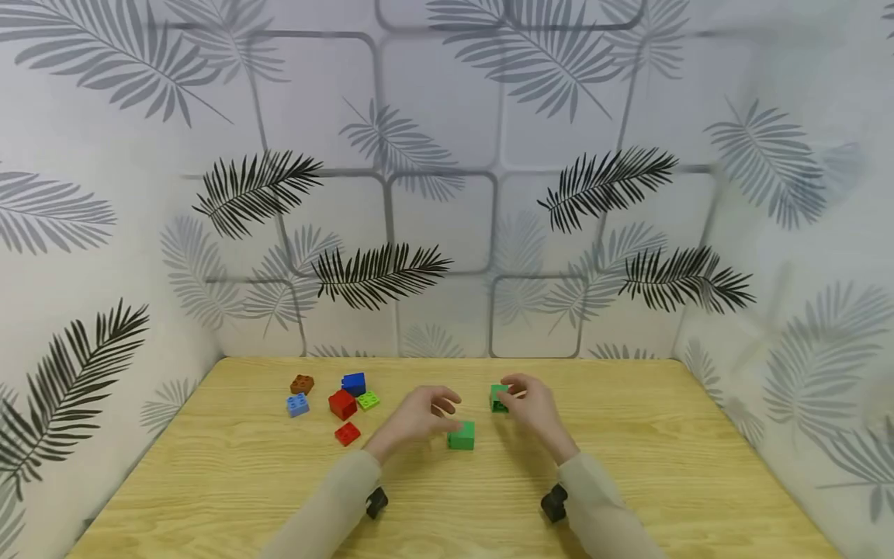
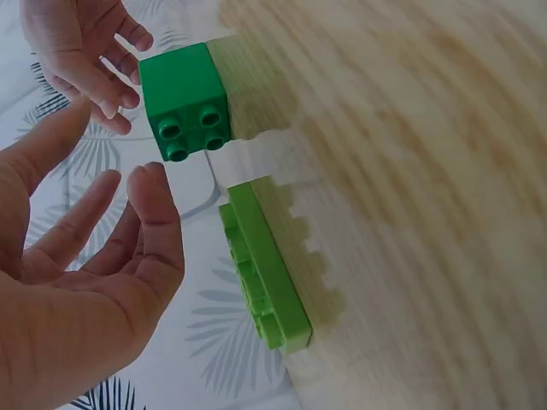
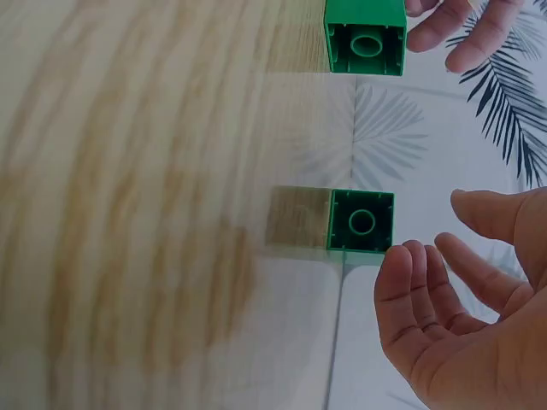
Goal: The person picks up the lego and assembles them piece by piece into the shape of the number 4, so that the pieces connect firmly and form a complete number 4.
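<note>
My left hand (image 1: 422, 414) hovers by the nearer green brick (image 1: 462, 436), its fingers bent loosely and its thumb overlapping the brick's edge in the head view. That brick (image 2: 182, 94) lies on its side, four studs facing the left wrist camera. Beyond it, to the right, another green brick (image 1: 498, 398) also lies on its side, its hollow underside (image 3: 361, 221) facing the right wrist camera. Thumb and fingers of my right hand (image 1: 536, 405) are spread beside it, with fingertips close to its edge. Neither hand grips anything.
To the left on the wooden table (image 1: 209, 481) lie a brown brick (image 1: 303, 383), a light blue brick (image 1: 297, 404), a dark blue brick (image 1: 354, 383), a larger red brick (image 1: 343, 404), a flat red brick (image 1: 347, 433) and a lime brick (image 1: 368, 400). Leaf-patterned walls (image 1: 447, 233) enclose the table.
</note>
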### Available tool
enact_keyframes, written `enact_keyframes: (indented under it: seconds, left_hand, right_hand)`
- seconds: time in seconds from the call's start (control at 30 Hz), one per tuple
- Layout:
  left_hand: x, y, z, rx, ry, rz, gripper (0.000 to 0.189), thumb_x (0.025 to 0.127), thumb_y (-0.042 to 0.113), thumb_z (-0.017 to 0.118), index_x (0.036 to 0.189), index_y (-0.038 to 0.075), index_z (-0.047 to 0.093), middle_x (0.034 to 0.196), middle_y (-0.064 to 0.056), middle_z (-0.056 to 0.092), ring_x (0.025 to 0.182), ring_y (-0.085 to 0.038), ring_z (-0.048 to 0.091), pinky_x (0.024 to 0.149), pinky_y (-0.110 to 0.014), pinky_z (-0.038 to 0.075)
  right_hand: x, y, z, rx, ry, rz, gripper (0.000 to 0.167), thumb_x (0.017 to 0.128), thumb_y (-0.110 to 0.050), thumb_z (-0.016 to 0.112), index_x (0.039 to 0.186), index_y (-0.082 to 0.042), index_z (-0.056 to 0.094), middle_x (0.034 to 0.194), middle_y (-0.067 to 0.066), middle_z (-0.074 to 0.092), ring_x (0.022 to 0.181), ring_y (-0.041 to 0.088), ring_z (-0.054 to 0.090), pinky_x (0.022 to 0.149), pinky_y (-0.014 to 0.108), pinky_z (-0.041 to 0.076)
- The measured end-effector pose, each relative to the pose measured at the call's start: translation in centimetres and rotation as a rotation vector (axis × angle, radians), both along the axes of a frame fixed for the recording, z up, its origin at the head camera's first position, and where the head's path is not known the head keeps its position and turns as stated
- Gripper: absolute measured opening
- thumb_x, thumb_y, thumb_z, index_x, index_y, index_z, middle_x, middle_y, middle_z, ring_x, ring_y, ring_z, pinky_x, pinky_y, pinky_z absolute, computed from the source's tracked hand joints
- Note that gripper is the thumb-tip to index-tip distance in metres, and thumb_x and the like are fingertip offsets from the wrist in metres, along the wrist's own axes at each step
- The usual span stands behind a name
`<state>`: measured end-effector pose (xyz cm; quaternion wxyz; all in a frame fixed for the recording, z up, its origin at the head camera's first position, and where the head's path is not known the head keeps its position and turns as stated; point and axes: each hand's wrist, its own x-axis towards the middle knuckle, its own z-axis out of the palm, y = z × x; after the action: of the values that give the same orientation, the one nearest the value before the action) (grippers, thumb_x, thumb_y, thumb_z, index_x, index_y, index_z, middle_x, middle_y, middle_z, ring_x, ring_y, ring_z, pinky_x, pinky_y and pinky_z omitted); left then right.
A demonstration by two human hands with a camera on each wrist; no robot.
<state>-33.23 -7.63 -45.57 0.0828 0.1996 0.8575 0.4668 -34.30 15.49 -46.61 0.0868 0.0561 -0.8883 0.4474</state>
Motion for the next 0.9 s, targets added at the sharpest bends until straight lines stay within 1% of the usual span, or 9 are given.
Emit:
enact_keyframes:
  seconds: [0.1, 0.17, 0.23, 0.37, 0.5, 0.63, 0.73, 0.83, 0.9]
  left_hand:
    - [0.0, 0.2, -0.1, 0.005, -0.044, -0.034, 0.046, 0.085, 0.019, 0.078, 0.127, 0.007, 0.062, 0.123, -0.018, 0.062, 0.100, -0.025, 0.062, 0.084, -0.042, 0.054]
    - [0.0, 0.3, -0.2, -0.006, -0.057, -0.042, 0.047, 0.084, 0.016, 0.078, 0.127, 0.007, 0.062, 0.124, -0.019, 0.061, 0.098, -0.025, 0.063, 0.084, -0.042, 0.054]
    - [0.0, 0.4, -0.3, -0.016, -0.068, -0.039, 0.047, 0.083, 0.015, 0.079, 0.126, 0.007, 0.062, 0.124, -0.019, 0.061, 0.098, -0.025, 0.063, 0.083, -0.042, 0.054]
    - [0.1, 0.6, -0.3, -0.041, -0.084, -0.027, 0.047, 0.081, 0.015, 0.081, 0.125, 0.009, 0.064, 0.123, -0.016, 0.062, 0.099, -0.025, 0.062, 0.084, -0.044, 0.053]
    - [0.2, 0.7, -0.2, -0.075, -0.084, -0.043, 0.047, 0.080, 0.015, 0.082, 0.124, 0.010, 0.065, 0.122, -0.015, 0.064, 0.106, -0.030, 0.062, 0.093, -0.051, 0.050]
    - [0.1, 0.8, -0.3, -0.122, -0.088, -0.067, 0.046, 0.078, 0.013, 0.083, 0.121, 0.011, 0.066, 0.120, -0.013, 0.064, 0.113, -0.031, 0.059, 0.097, -0.052, 0.047]
    - [0.0, 1.0, -0.4, -0.158, -0.091, -0.081, 0.041, 0.078, 0.012, 0.083, 0.116, 0.013, 0.067, 0.117, -0.011, 0.064, 0.110, -0.028, 0.060, 0.096, -0.049, 0.048]
    - [-0.1, 1.2, -0.4, -0.188, -0.089, -0.095, 0.036, 0.078, 0.010, 0.082, 0.111, 0.013, 0.067, 0.113, -0.010, 0.064, 0.104, -0.025, 0.060, 0.093, -0.046, 0.049]
    - [-0.2, 1.3, -0.3, -0.205, -0.088, -0.101, 0.036, 0.078, 0.008, 0.082, 0.111, 0.012, 0.067, 0.112, -0.010, 0.064, 0.101, -0.023, 0.060, 0.092, -0.045, 0.049]
  right_hand:
    - [-0.5, 0.5, -0.4, -0.087, -0.097, 0.011, 0.039, 0.094, -0.014, 0.065, 0.131, -0.002, 0.059, 0.117, 0.021, 0.060, 0.096, 0.028, 0.063, 0.071, 0.035, 0.056]
    - [-0.9, 0.8, -0.7, -0.156, -0.172, 0.028, 0.047, 0.095, -0.013, 0.064, 0.138, 0.001, 0.052, 0.126, 0.026, 0.054, 0.097, 0.029, 0.062, 0.068, 0.033, 0.056]
    - [-1.4, 1.1, -1.0, -0.204, -0.242, 0.047, 0.052, 0.096, -0.013, 0.062, 0.142, 0.004, 0.045, 0.132, 0.029, 0.049, 0.100, 0.031, 0.062, 0.070, 0.032, 0.057]
    - [-2.2, 1.5, -1.4, -0.248, -0.346, 0.084, 0.055, 0.098, -0.015, 0.060, 0.145, 0.005, 0.040, 0.138, 0.032, 0.045, 0.111, 0.037, 0.060, 0.073, 0.032, 0.058]
    - [-2.8, 1.9, -1.4, -0.288, -0.423, 0.113, 0.056, 0.099, -0.020, 0.059, 0.146, 0.002, 0.040, 0.138, 0.027, 0.048, 0.112, 0.032, 0.058, 0.074, 0.030, 0.057]
    - [-3.0, 2.2, -1.3, -0.278, -0.456, 0.141, 0.056, 0.099, -0.026, 0.060, 0.145, 0.000, 0.043, 0.130, 0.020, 0.054, 0.107, 0.026, 0.056, 0.073, 0.029, 0.057]
    - [-3.2, 2.2, -1.3, -0.244, -0.447, 0.161, 0.055, 0.098, -0.027, 0.061, 0.144, -0.001, 0.045, 0.134, 0.022, 0.053, 0.106, 0.025, 0.056, 0.073, 0.029, 0.057]
    - [-3.3, 2.2, -1.4, -0.223, -0.439, 0.163, 0.052, 0.097, -0.024, 0.062, 0.142, -0.002, 0.048, 0.141, 0.025, 0.048, 0.107, 0.025, 0.059, 0.073, 0.029, 0.057]
    - [-3.4, 2.2, -1.5, -0.225, -0.438, 0.155, 0.050, 0.096, -0.021, 0.065, 0.141, -0.003, 0.050, 0.143, 0.026, 0.046, 0.105, 0.024, 0.061, 0.072, 0.028, 0.057]
